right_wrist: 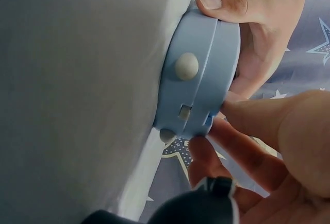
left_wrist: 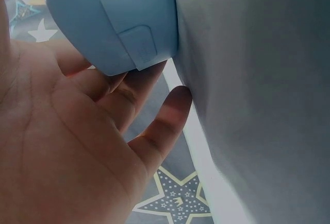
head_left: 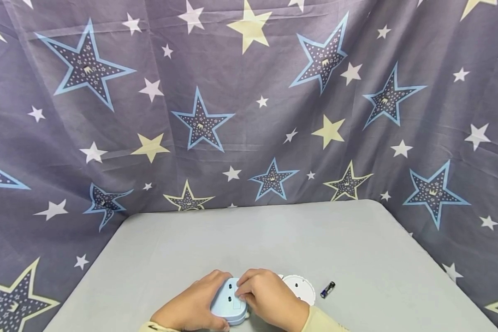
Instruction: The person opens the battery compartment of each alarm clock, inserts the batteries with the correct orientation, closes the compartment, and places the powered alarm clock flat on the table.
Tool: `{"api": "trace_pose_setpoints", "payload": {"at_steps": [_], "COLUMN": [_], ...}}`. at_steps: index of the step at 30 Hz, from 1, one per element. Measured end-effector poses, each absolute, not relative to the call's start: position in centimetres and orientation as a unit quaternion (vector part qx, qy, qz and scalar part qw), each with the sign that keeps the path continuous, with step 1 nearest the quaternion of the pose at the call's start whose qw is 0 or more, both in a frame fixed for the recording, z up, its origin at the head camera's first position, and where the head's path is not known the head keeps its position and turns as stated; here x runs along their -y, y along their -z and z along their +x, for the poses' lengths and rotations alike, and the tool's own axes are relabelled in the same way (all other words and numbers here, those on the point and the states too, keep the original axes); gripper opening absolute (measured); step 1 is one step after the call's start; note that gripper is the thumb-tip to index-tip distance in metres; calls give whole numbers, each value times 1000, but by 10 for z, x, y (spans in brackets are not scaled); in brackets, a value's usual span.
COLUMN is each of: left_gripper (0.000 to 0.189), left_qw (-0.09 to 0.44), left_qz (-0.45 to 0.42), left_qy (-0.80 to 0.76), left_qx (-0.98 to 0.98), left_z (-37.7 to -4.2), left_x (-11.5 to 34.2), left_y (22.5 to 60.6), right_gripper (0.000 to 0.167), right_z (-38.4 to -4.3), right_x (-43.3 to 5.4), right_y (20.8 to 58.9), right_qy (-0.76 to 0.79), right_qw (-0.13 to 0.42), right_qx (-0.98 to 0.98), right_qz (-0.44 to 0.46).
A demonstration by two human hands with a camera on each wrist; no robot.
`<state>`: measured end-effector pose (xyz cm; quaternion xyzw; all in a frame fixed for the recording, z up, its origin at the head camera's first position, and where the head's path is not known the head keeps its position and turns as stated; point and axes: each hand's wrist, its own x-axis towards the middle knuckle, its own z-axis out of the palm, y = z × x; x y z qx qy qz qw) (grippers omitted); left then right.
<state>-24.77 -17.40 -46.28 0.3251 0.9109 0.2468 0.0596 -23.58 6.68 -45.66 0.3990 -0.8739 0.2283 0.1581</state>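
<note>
A light blue rounded case (head_left: 222,302) rests on the table, its upper face showing two dark spots and a rectangular outline. My left hand (head_left: 193,302) holds it from the left, thumb at the near side and fingers round the far side. From the right, my right hand (head_left: 265,295) pinches the case's edge, thumb on the upper face beside a small notch; its fingers hide part of that face. In the right wrist view the case's side carries a pale round knob (right_wrist: 186,66) and a small slot. The left wrist view shows a panel outline (left_wrist: 139,46) on the side.
A white round piece (head_left: 300,288) with a dark spot lies just right of my right hand, partly hidden by it. Farther right lies a small dark battery (head_left: 328,289). The grey table (head_left: 253,244) reaches back to a star-patterned curtain (head_left: 232,60).
</note>
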Motion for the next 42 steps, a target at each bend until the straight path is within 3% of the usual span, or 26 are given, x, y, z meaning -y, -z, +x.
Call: {"api": "trace_pose_setpoints", "payload": {"at_steps": [8,21,32,42], "left_gripper": [94,94,93,91], "left_qw": [57,57,50,56], "left_qz": [323,322,326,332], "left_qy": [-247,-256,-256,-267], "left_qx": [-912,-910,-909,-903], "left_z": [-247,-246,-247,-250], "left_x": [174,175,176,174], "left_y": [464,465,467,466], "right_gripper": [24,23,22,24], "right_z": [-229,-223,-213,-209], "right_x": [-65,-63,-61,-60], "right_y": [454,453,446,445], "right_qy": [-150,-100,-39,25], "right_qw": [194,235,169,206], "right_qx": [877,859,891,884], "right_qz": [413,443,419,418]}}
